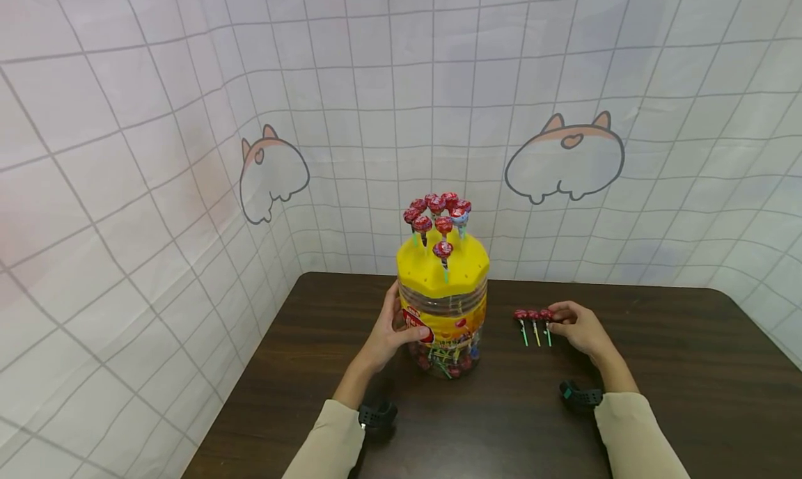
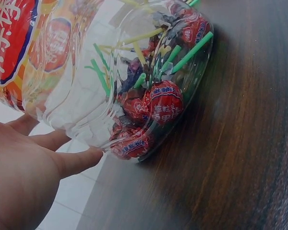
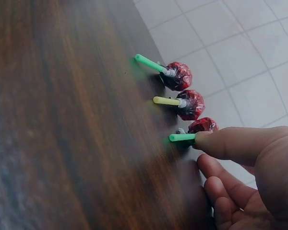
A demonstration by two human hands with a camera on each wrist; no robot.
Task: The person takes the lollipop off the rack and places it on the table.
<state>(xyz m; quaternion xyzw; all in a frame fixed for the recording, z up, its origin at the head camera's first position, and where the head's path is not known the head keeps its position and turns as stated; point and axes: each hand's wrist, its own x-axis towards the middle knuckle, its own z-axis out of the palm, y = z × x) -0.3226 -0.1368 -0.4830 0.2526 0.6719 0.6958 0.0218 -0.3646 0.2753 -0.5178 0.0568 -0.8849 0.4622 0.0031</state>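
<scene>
1. Jar (image 1: pixel 445 326). We see it upright on the bench (image 1: pixel 501 423), the left hand (image 1: pixel 391 333) wrapped about its side with the thumb on the label (image 1: pixel 466 329). Should that hold slacken or push unevenly, we judge the jar could slide or tip; a hard squeeze might flex its clear wall.

2. Rightmost lollipop (image 3: pixel 197 127). It lies on the bench to the right of the jar, pinched by the right hand (image 1: pixel 579 326) between thumb and finger. Because the candy is round and wrapped, we judge that it could roll or twist from a shallow pinch.

3. Middle lollipop (image 3: pixel 191 105) and leftmost lollipop (image 3: pixel 177 75). They lie close beside the pinched one; a sideways sweep of the fingers could scatter them.

4. Standing lollipops (image 1: pixel 443 225). They rise from the yellow lid (image 1: pixel 473 267), mostly bunched towards its back. We judge that a knock to the jar, or a brush against their heads, could tilt or dislodge a stick.
</scene>
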